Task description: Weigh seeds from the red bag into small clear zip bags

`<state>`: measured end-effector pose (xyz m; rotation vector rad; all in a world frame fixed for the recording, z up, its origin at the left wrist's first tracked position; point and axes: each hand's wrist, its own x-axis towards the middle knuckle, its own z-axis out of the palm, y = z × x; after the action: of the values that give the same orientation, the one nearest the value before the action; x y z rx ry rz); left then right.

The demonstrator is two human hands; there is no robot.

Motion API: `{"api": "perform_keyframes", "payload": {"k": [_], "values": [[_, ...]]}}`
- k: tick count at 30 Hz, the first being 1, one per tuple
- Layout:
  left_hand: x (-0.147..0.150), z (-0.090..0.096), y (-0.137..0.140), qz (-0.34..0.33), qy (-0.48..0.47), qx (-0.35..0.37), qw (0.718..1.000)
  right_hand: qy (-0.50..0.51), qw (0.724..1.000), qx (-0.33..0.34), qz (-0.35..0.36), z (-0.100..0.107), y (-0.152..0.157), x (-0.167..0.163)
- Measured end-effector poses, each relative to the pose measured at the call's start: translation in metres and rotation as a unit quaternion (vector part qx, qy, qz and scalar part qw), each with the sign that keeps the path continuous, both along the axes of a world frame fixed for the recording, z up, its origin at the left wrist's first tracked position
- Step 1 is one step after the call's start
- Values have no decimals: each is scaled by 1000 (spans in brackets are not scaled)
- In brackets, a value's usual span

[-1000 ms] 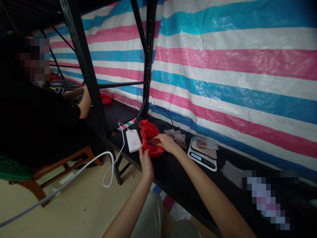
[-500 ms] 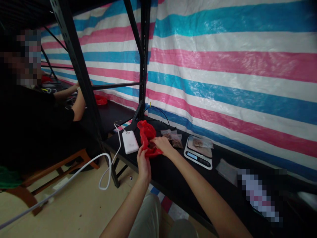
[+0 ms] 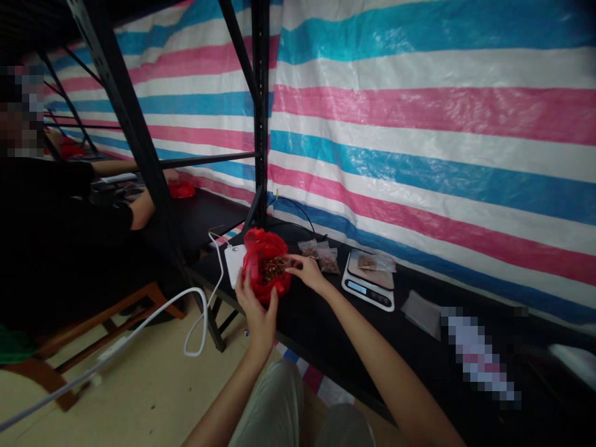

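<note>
A red plastic bag (image 3: 256, 295) stands with its mouth spread on the black table, and small brown bits (image 3: 274, 269) show inside. My left hand (image 3: 258, 315) is wrapped round the bag's near side, thumb and fingers apart against the plastic. At the bag's right rim, my right hand (image 3: 308, 273) has its thumb and fingertips together in a pinch; what lies between them is too small to tell. Just beyond it are several small clear zip bags (image 3: 328, 259) of brown bits. A white digital scale (image 3: 367, 292) carries another filled zip bag (image 3: 377, 263).
A white power bank (image 3: 235, 257) with a white cable sits left of the red bag, partly covered by it. Flat clear bags (image 3: 421, 313) lie right of the scale. A black shelf post (image 3: 261, 124) rises behind. To the left, another person (image 3: 69, 211) works at a neighbouring table.
The red bag's mouth has been spread wider, showing the bits, and the bag now covers part of the power bank. My right hand has drawn back from inside to the rim.
</note>
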<state>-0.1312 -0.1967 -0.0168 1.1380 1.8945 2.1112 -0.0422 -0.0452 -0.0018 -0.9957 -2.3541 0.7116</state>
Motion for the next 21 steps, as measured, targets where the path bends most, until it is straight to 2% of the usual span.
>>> {"api": "perform_keyframes", "payload": {"k": [3,6,8,10,15,18,21], "values": [[-15,8,-9,-80,166,-60,981,96,995,-26,-1,0,-1,19],[-38,13,-7,-182,294,-128,930,161,986,-41,-21,4,-5,48],[-52,15,-1,-229,333,-138,904,185,981,-48,-40,6,-6,72],[-61,17,5,-237,323,-129,907,201,976,-51,-68,8,-5,99],[-70,31,27,-186,252,-123,942,273,951,-57,-136,10,2,165],[-77,38,41,-70,157,-164,971,306,934,-47,-180,10,2,194],[-78,44,49,37,80,-156,984,319,922,-26,-219,9,2,213]]}}
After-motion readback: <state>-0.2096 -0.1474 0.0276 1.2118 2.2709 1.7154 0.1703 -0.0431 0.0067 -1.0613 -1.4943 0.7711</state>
